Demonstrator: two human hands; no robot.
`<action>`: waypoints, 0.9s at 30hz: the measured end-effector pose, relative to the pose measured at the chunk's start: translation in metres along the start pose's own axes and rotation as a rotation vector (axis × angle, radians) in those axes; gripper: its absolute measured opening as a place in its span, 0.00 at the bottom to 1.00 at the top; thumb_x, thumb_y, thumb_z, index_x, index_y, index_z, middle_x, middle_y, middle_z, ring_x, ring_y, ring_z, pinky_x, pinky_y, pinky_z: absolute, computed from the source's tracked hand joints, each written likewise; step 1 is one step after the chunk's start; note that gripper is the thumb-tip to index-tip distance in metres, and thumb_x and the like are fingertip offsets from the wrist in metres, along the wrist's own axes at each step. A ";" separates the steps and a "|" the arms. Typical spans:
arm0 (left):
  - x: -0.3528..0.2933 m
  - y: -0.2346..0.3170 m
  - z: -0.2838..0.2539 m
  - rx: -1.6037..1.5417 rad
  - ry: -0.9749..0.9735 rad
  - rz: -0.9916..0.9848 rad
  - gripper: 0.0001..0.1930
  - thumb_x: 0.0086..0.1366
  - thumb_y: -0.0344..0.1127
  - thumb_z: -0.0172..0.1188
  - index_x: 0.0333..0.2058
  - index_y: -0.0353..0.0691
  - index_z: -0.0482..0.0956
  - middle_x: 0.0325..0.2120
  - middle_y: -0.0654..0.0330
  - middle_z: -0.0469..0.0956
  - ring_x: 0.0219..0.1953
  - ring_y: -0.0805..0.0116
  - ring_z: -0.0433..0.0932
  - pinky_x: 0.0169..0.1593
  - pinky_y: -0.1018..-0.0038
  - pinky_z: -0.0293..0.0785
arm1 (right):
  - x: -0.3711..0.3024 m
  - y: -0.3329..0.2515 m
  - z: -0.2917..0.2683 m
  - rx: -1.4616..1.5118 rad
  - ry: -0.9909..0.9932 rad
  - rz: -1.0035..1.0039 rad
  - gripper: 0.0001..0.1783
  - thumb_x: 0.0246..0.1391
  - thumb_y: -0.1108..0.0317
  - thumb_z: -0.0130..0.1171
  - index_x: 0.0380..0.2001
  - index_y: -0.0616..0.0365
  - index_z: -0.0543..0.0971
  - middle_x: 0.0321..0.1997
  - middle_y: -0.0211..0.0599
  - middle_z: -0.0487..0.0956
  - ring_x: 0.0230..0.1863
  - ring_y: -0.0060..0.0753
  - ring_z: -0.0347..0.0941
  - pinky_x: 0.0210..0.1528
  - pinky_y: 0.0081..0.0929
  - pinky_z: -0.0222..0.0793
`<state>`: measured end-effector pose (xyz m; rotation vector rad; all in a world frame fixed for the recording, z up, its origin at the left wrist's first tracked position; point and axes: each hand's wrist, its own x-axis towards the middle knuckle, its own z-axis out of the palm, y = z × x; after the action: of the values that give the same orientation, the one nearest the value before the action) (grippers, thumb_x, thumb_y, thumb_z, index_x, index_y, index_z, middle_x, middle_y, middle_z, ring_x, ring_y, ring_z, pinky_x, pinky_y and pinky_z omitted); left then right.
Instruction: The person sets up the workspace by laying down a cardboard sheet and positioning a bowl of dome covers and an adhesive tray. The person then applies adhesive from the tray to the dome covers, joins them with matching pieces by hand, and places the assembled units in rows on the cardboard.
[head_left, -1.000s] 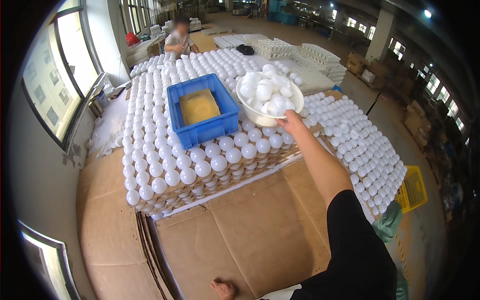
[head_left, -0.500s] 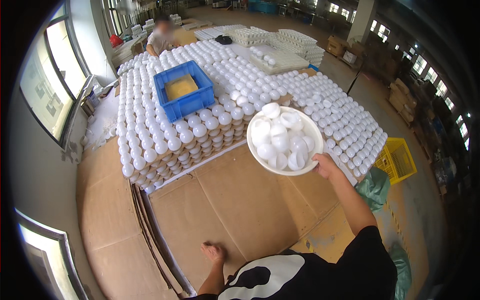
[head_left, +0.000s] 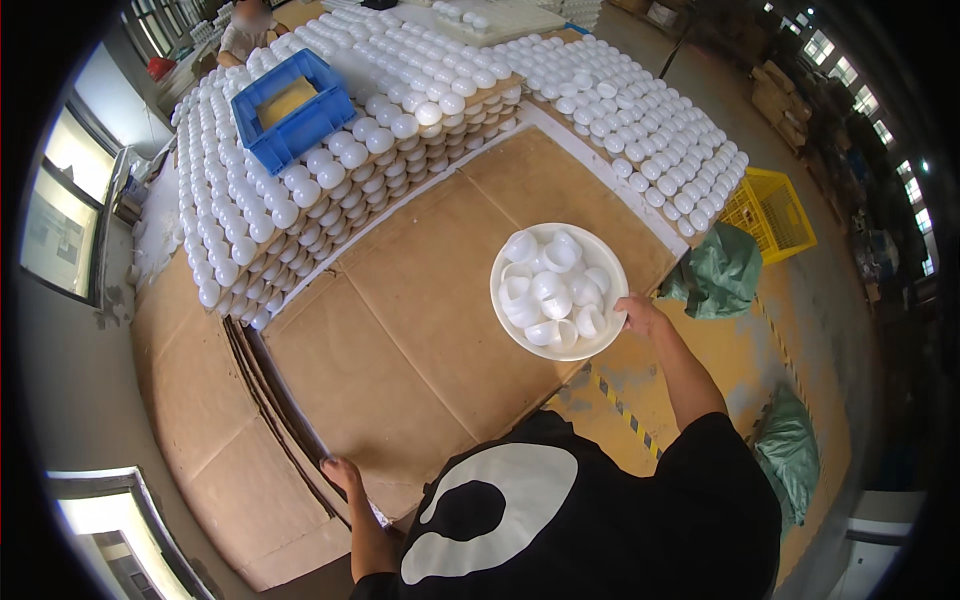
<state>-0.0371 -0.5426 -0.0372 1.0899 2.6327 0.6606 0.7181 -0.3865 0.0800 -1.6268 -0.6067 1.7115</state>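
Observation:
My right hand [head_left: 640, 314] grips the right rim of a round white basin [head_left: 506, 325], thumb on the edge. In the basin lie several hollow white dome-shaped covers [head_left: 562, 252], heaped loosely with some rims facing up. The basin is over the right part of a brown cardboard sheet [head_left: 400, 320], near its front edge. My left hand [head_left: 341, 473] is low at the left, by the sheet's left front edge. Its fingers look partly curled but are blurred, and I see nothing held in it.
Stacked layers of white domes [head_left: 340, 150] stand behind the cardboard, with a blue crate [head_left: 290, 110] on top. More domes [head_left: 650, 140] fill the right side. A yellow crate [head_left: 770, 215] and green sacks [head_left: 722, 270] stand at the right. Another person [head_left: 245, 35] is at the far left.
The basin in my right hand has come back toward me, from beside the domes to over the cardboard. My left hand has moved left, and the view has tilted down.

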 end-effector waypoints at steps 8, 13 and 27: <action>0.001 -0.002 0.010 -0.115 0.004 0.093 0.14 0.54 0.34 0.47 0.31 0.26 0.70 0.30 0.38 0.72 0.36 0.38 0.71 0.42 0.52 0.66 | -0.023 -0.020 -0.009 -0.010 0.063 0.109 0.23 0.50 0.61 0.57 0.44 0.68 0.74 0.39 0.49 0.79 0.35 0.40 0.79 0.39 0.38 0.79; 0.005 -0.009 0.020 -0.211 0.015 0.127 0.18 0.57 0.42 0.46 0.32 0.28 0.69 0.26 0.44 0.72 0.32 0.46 0.72 0.38 0.55 0.67 | -0.038 0.027 -0.049 0.277 0.366 0.093 0.23 0.54 0.54 0.58 0.40 0.68 0.75 0.34 0.48 0.78 0.30 0.35 0.77 0.33 0.35 0.78; 0.010 0.008 0.011 -0.475 -0.026 -0.286 0.18 0.53 0.35 0.45 0.29 0.18 0.70 0.26 0.44 0.72 0.28 0.57 0.65 0.32 0.57 0.64 | 0.017 0.085 0.022 -0.181 0.662 0.131 0.12 0.50 0.63 0.63 0.28 0.63 0.81 0.22 0.41 0.80 0.19 0.29 0.76 0.16 0.27 0.73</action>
<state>-0.0345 -0.5269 -0.0434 0.5700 2.3580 1.1139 0.6834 -0.4267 0.0080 -2.2486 -0.3335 1.1076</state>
